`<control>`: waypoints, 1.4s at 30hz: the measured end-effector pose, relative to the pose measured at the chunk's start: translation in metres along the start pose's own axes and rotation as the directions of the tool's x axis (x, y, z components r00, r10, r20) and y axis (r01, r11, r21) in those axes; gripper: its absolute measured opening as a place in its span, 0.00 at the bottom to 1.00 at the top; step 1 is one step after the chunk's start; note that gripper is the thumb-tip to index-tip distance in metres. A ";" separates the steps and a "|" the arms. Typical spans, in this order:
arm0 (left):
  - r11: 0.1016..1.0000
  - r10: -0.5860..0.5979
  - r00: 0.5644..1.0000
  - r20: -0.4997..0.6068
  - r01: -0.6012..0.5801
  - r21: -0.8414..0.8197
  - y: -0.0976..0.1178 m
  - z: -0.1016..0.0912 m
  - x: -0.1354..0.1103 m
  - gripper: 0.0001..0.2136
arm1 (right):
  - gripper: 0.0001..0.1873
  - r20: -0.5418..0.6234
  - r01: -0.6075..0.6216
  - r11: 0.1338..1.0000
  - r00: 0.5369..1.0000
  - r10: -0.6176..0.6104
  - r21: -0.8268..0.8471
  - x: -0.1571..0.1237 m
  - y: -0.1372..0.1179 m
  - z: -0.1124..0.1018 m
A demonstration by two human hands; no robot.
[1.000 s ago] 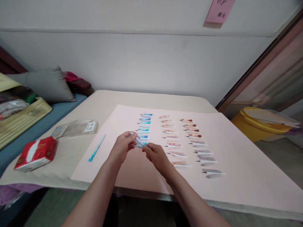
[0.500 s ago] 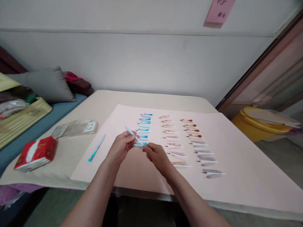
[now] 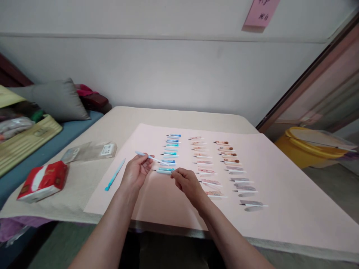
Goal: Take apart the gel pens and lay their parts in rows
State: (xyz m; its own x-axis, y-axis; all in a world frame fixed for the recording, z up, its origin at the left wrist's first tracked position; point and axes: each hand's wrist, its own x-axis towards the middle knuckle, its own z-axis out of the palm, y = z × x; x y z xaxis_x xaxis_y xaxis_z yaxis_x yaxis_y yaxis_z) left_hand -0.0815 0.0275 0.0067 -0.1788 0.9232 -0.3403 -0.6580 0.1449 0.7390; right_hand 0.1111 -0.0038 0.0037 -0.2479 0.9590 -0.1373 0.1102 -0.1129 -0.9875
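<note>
My left hand (image 3: 140, 168) is closed around a slim pale blue pen (image 3: 139, 153). A thin white stick (image 3: 161, 161) reaches from that pen toward the right, and its far end looks free. To the right, my right hand (image 3: 183, 179) has thumb and forefinger pinched together; whatever they grip is too small to make out. Just beyond the hands runs a column of blue pen parts (image 3: 171, 154), dark-tipped thin refills beside coloured barrels. A blue pen (image 3: 114, 175) lies alone to the left of my left hand.
Pink paper (image 3: 168, 201) covers much of the table. It bears columns of pinkish pens (image 3: 206, 171), brown-ended pens (image 3: 230, 154) and grey pens (image 3: 243, 185). At left are a red tissue pack (image 3: 42, 183) and a clear plastic bag (image 3: 89, 152). A yellow bin (image 3: 297, 147) stands right.
My left hand has moved left with the pale blue pen, away from my right hand. The white stick now shows at greater length. My right hand has barely moved.
</note>
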 end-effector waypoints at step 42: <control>0.968 -0.224 0.933 0.281 0.179 0.177 -0.042 0.035 -0.036 0.07 | 0.05 -0.153 0.100 0.991 0.985 -0.085 0.093 0.000 0.002 -0.008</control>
State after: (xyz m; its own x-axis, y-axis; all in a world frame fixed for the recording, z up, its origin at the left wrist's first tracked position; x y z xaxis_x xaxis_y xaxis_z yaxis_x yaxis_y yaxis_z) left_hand -0.0221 0.0003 0.0083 0.1856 0.9292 -0.3196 -0.5391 0.3682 0.7575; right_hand 0.1191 -0.0016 0.0026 -0.1059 0.9936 -0.0393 -0.0047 -0.0400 -0.9992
